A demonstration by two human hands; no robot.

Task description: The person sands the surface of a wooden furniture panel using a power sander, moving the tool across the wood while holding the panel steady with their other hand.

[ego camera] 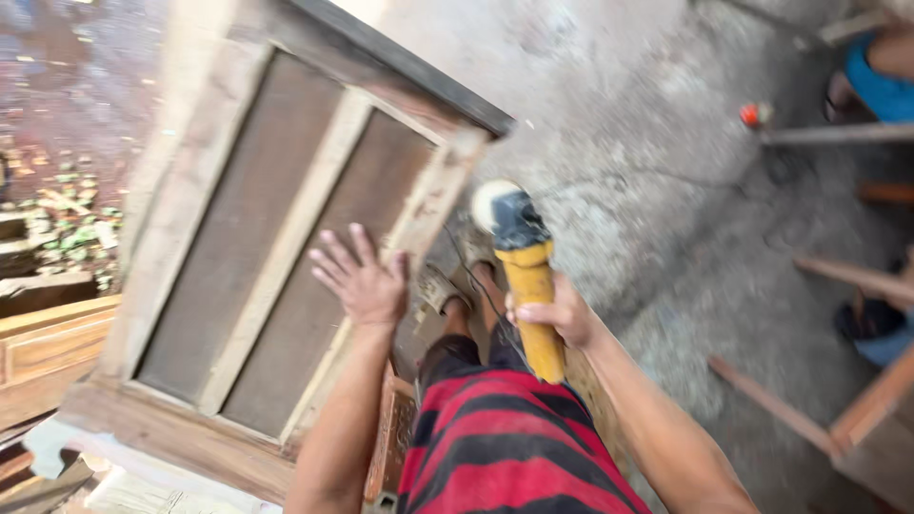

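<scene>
A large wooden panelled frame [286, 228], like a door or cabinet side, lies tilted in front of me. My left hand [362, 276] rests flat on its right-hand panel with the fingers spread. My right hand [562, 314] grips the yellow body of an angle grinder [524, 266], held just off the frame's right edge. The grinder's black head and pale sanding disc point away from me, and its dark cord trails down toward my legs. Below are my red and black striped shorts [505, 447] and my sandalled feet [447, 286] on the floor.
The grey concrete floor [647, 162] is dusty. Wooden slats [771, 405] and furniture parts lie at the right, where another person's blue clothing [881, 81] and a foot show. A long bar with an orange tip [752, 114] crosses the upper right. More carved woodwork [48, 352] stands at the left.
</scene>
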